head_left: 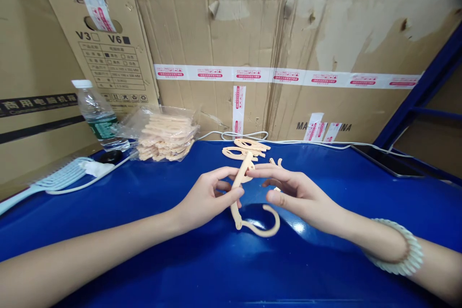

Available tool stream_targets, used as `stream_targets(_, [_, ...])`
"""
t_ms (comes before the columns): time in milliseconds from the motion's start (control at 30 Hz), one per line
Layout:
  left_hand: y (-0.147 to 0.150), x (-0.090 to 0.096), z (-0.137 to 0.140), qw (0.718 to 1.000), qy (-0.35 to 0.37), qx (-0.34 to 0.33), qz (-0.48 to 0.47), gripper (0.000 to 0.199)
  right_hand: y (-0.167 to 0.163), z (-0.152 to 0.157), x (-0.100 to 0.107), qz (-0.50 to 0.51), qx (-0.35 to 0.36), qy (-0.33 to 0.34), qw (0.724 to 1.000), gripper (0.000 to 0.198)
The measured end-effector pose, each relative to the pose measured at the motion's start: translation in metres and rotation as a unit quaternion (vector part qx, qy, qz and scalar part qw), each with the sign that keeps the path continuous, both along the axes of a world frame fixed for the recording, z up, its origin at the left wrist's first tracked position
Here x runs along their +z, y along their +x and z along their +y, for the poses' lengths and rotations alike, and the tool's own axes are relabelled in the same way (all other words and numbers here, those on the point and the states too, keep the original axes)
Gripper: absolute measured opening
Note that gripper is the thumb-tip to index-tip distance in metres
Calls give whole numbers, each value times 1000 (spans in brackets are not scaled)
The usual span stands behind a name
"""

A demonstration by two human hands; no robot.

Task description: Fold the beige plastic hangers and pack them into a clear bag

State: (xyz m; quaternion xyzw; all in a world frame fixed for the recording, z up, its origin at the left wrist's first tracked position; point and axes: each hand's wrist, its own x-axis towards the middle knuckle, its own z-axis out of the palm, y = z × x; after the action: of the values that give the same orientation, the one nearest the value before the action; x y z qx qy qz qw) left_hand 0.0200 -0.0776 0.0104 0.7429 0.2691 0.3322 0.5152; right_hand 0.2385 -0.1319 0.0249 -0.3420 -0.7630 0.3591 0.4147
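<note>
A beige plastic folding hanger [236, 216] is held tilted over the blue table, its curved hook pointing down and to the right. My left hand [212, 195] grips the middle of it between thumb and fingers. At the hanger's upper end, the outstretched fingertips of my right hand [292, 187] touch the part, while the thumb stays apart. Behind the hands lie more folded beige hangers [249, 149] and a small forked beige piece [276, 161]. Part of the held hanger is hidden by my fingers.
A clear bag of beige hanger parts [164, 137] sits at the back left, beside a water bottle [103, 120]. Further left lies a light blue hairbrush [65, 173]. A white cable [306, 142] runs along the cardboard wall [216, 33]; a dark tablet-like device [388, 161] lies right.
</note>
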Motion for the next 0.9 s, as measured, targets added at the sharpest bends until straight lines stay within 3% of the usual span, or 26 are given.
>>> stream_targets(200, [-1, 0, -2, 999, 47, 9, 20, 32, 1, 7, -1, 121, -98, -65, 986, 16])
stream_targets(267, [-2, -4, -1, 993, 111, 27, 36, 35, 2, 11, -3, 155, -108, -103, 976, 27])
stream_targets(333, [-5, -8, 1, 971, 224, 55, 70, 35, 3, 14, -6, 164, -94, -171, 967, 39])
stream_targets(400, [-7, -12, 4, 920, 363, 82, 123, 35, 3, 16, -10, 139, -71, -229, 961, 48])
stream_targets(500, [-10, -18, 8, 811, 545, 101, 189, 32, -1, 14, -14, 83, -35, -263, 961, 54])
stream_targets(567, [-10, -20, 9, 750, 620, 90, 214, 32, -5, 9, -16, 61, -14, -270, 961, 53])
stream_targets(600, [-10, -20, 9, 733, 636, 76, 229, 33, -7, 7, -16, 52, -5, -275, 960, 52])
stream_targets(667, [-8, -20, 8, 723, 639, 45, 260, 34, -11, 3, -16, 39, 7, -289, 957, 50])
stream_targets(800, [-4, -18, 3, 741, 605, 22, 290, 29, -15, -1, -18, 10, 6, -316, 949, 51])
stream_targets(900, [-3, -17, 2, 760, 582, 18, 290, 29, -15, -1, -17, -31, -28, -276, 960, 43])
